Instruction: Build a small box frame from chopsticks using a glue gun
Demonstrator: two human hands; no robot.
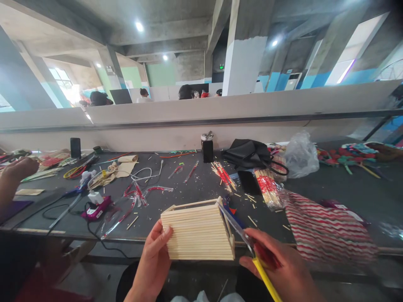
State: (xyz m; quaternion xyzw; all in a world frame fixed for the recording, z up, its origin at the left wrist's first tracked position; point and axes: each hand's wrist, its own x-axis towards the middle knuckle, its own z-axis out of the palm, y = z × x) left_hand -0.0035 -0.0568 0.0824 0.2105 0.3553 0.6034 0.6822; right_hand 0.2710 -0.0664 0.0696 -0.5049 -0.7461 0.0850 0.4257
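My left hand (155, 256) grips the left side of a small box-like frame built of pale wooden sticks (198, 233), its thumb pressed on the slatted face. The sticks lie side by side, and the frame is held tilted over the table's front edge. My right hand (277, 260) is closed around what look like scissors (264, 279) with yellow and red handles. Their long metal blades reach up to the frame's top right corner, very near or touching it. Whether the blades are apart I cannot tell.
Loose sticks (223, 176), a bagged stick bundle (267, 188), a dark phone (248, 182) and striped cloth (324, 226) lie to the right. A purple power strip (97, 207), cables and plastic wrappers (138, 195) are on the left. Another person's hand (20, 170) is at far left.
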